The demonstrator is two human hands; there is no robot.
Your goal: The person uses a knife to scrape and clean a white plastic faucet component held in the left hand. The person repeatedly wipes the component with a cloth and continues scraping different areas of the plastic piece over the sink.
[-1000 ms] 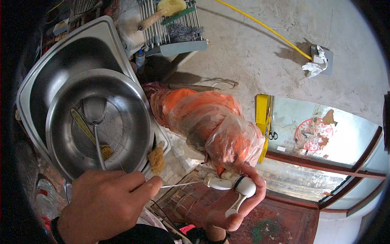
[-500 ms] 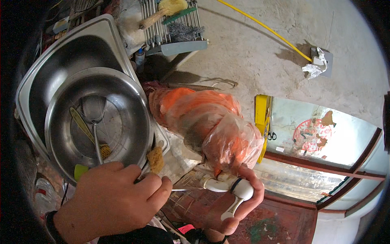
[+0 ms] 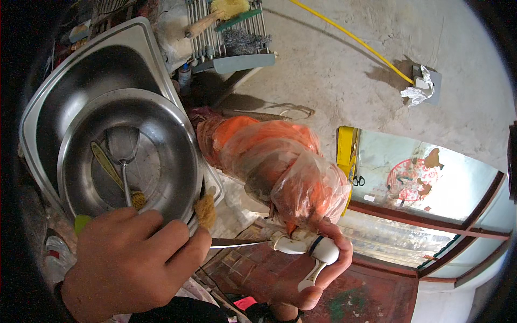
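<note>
My left hand [image 3: 140, 258] is closed around a knife [image 3: 242, 242], its narrow metal blade pointing right; a green end that looks like its handle [image 3: 82, 223] shows behind the hand. The blade tip meets or nearly meets the mouth of a white plastic tap [image 3: 326, 250] with a lever. My right hand [image 3: 336, 242] curls around this tap, with the thumb near the lever. Clear plastic over an orange wrapping [image 3: 301, 177] bundles whatever lies just beyond the tap. Left of it, a steel basin [image 3: 177, 121] holds a yellow-handled brush [image 3: 106, 166] and a wire-headed utensil [image 3: 125, 175].
The basin sits in a steel sink [image 3: 156, 46]. A brown sponge [image 3: 205, 211] lies at its right edge. Above, a metal rack [image 3: 231, 64] carries a round brush [image 3: 229, 8] and a scouring pad [image 3: 247, 40]. A yellow cable [image 3: 355, 36] runs along the wall to a box.
My left hand has drawn back to the left and slightly down, so more of the blade shows. Less of the green end is visible. My right hand stays on the tap.
</note>
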